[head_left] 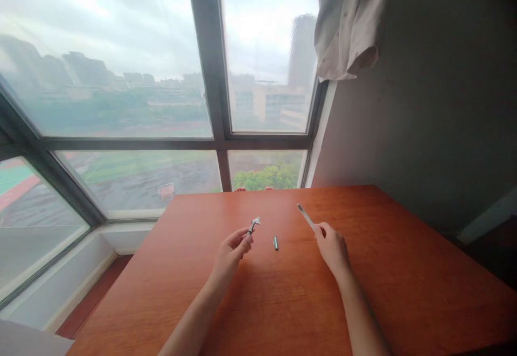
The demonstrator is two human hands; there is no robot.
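My left hand [232, 251] is closed in a pinch on a small silver metal piece [254, 224] that sticks up and away from the fingertips, just above the wooden table [283, 302]. My right hand [332, 248] is closed on the near end of a thin grey stick-like part [306, 217], which points away toward the window. Between the two hands a short dark cylinder [275, 243] lies loose on the table, touched by neither hand.
The table stands against a large window [161, 103] with dark frames. A grey wall [424, 103] runs along the right side. A pale cloth [347, 22] hangs at the top right.
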